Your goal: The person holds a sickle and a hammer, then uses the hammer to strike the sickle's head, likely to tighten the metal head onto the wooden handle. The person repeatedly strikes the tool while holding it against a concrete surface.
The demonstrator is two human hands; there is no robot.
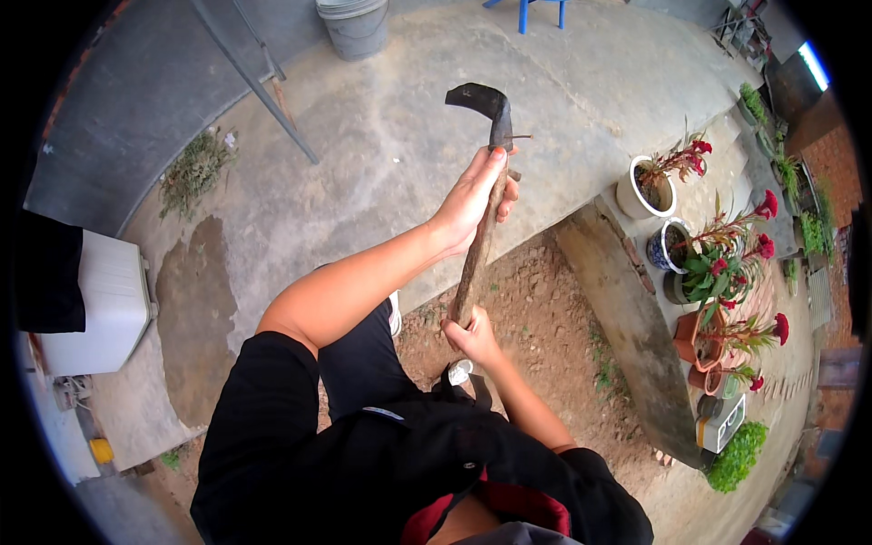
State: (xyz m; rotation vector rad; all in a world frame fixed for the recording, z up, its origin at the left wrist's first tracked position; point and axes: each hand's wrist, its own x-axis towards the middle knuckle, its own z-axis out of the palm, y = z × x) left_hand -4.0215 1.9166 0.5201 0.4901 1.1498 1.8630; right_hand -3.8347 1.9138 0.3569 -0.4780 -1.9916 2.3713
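Note:
In front of me I hold a short hoe [479,245] at a slant, its dark curved metal blade [477,95] up and pointing left. A thin nail-like piece sticks out of the handle just below the blade. High on the wooden handle, close under the head, my left hand [472,198] is closed with the thumb laid along the wood. My right hand [475,336] is wrapped round the handle's lower end. Bare brown soil [545,313] lies below the tool.
A concrete ledge [609,318] borders the soil on the right, with several potted red-flowered plants [704,259] beyond it. Concrete paving [345,154] spreads ahead. A grey bucket [356,32], a blue stool [524,14], a leaning metal pole [263,91] and a white box [104,300] stand around.

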